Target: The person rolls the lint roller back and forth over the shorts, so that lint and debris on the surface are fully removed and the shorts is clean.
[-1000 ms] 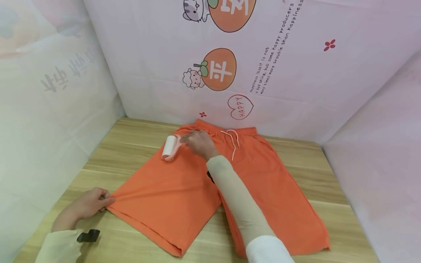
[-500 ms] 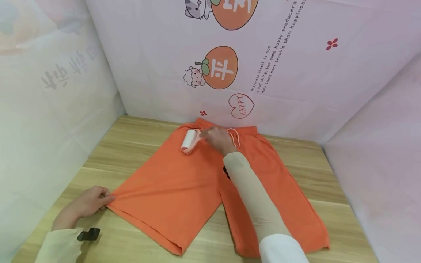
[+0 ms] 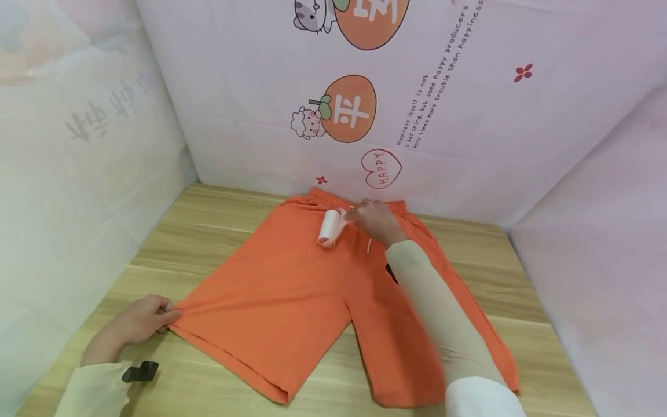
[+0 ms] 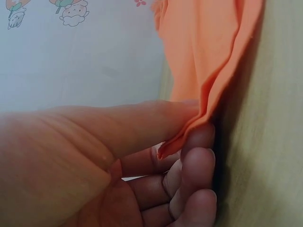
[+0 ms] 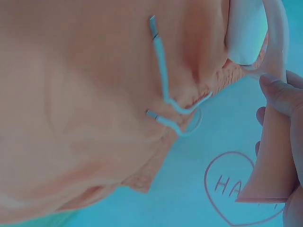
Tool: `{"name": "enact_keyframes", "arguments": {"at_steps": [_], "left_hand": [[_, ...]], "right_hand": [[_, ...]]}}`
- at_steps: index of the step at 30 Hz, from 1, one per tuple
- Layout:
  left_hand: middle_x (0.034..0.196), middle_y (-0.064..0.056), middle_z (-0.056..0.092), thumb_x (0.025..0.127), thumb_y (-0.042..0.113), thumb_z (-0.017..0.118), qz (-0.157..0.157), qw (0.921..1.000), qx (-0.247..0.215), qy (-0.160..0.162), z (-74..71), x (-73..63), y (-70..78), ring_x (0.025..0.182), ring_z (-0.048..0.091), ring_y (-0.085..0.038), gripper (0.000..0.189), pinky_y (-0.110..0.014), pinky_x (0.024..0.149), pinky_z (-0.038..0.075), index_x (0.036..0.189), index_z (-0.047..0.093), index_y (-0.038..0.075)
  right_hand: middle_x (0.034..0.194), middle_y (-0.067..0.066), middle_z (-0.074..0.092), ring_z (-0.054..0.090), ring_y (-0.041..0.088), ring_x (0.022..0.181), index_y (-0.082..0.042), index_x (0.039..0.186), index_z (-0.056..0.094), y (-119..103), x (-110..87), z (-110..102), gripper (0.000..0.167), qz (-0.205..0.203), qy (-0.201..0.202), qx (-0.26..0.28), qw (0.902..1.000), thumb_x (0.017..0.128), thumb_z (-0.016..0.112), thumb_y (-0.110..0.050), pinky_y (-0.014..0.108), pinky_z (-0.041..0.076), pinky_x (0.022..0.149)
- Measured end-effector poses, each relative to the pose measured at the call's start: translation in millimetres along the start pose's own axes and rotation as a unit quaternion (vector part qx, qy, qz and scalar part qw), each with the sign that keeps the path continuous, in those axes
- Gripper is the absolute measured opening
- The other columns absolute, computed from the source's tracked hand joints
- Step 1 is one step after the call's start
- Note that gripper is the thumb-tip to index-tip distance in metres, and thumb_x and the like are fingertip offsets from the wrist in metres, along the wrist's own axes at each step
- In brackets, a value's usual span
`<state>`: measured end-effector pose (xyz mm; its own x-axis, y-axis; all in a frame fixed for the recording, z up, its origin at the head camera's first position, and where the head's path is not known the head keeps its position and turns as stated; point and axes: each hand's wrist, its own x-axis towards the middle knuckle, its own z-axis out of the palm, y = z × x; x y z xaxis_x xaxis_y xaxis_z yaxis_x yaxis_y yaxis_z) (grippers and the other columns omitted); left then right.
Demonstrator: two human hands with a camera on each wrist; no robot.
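Orange shorts [image 3: 271, 289] lie spread out, waistband towards the back wall and white drawstring [image 5: 163, 71] at the waist. My left hand [image 3: 143, 318] pinches the outer hem corner of the left leg between thumb and fingers, as the left wrist view shows close up. Near the waistband my right hand [image 3: 377, 220] grips the pink handle [image 5: 270, 156] of a lint roller. The white roll of the lint roller [image 3: 329, 225] lies against the fabric just below the waistband, left of the drawstring. In the head view, my right hand and forearm cover part of the drawstring and right leg.
The shorts lie on a wood-grain table [image 3: 172, 243]. A white printed back wall [image 3: 250, 104] rises behind the waistband. Pale side walls [image 3: 78, 191] bound the table on the left and right.
My right hand has moved the lint roller to the right across the upper shorts, from near the left outer edge to the middle of the waist. My left hand stays at the hem.
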<state>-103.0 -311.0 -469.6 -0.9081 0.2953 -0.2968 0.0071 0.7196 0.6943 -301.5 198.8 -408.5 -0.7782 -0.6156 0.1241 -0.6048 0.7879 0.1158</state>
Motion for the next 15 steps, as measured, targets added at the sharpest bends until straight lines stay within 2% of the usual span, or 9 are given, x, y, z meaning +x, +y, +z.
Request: {"name": "enact_keyframes", "arguments": {"at_steps": [5,8,10,15], "left_hand": [[0.068,0.003,0.053,0.108,0.018,0.06,0.008,1.0,0.0,0.001,-0.4,0.8,-2.7,0.057,0.044,-0.005,0.03,-0.023,0.058,0.04,0.08,0.058,0.006],[0.067,0.002,0.053,0.108,0.017,0.06,0.012,0.9999,0.005,0.004,-0.9,0.4,-3.3,0.057,0.043,-0.005,0.031,-0.024,0.057,0.039,0.08,0.057,0.006],[0.067,0.002,0.053,0.108,0.018,0.061,0.01,0.9999,0.007,0.005,-1.3,0.6,-3.8,0.056,0.043,-0.005,0.031,-0.024,0.057,0.039,0.079,0.057,0.007],[0.067,0.002,0.053,0.108,0.018,0.061,0.007,0.9999,0.008,0.008,-1.7,1.3,-3.9,0.056,0.043,-0.005,0.031,-0.023,0.058,0.04,0.079,0.057,0.007]], "right_hand": [[0.107,0.0,0.081,0.071,0.028,0.099,-0.022,0.115,0.083,15.5,-20.1,-0.8,0.028,-0.024,0.015,-0.021,0.9994,0.091,0.082,-0.008,0.044,0.06,0.089],[0.096,0.002,0.08,0.071,0.029,0.09,-0.022,0.109,0.084,25.6,-31.3,0.1,0.027,-0.038,0.035,-0.015,0.9985,0.088,0.083,-0.005,0.044,0.061,0.079],[0.092,0.003,0.08,0.07,0.03,0.087,-0.021,0.109,0.084,32.4,-37.9,1.7,0.028,-0.039,0.048,-0.005,0.998,0.088,0.083,-0.004,0.045,0.06,0.077],[0.104,0.007,0.082,0.074,0.034,0.096,-0.014,0.113,0.083,46.8,-52.4,8.6,0.024,-0.032,0.078,0.02,0.9962,0.091,0.08,-0.006,0.05,0.06,0.087]]}}
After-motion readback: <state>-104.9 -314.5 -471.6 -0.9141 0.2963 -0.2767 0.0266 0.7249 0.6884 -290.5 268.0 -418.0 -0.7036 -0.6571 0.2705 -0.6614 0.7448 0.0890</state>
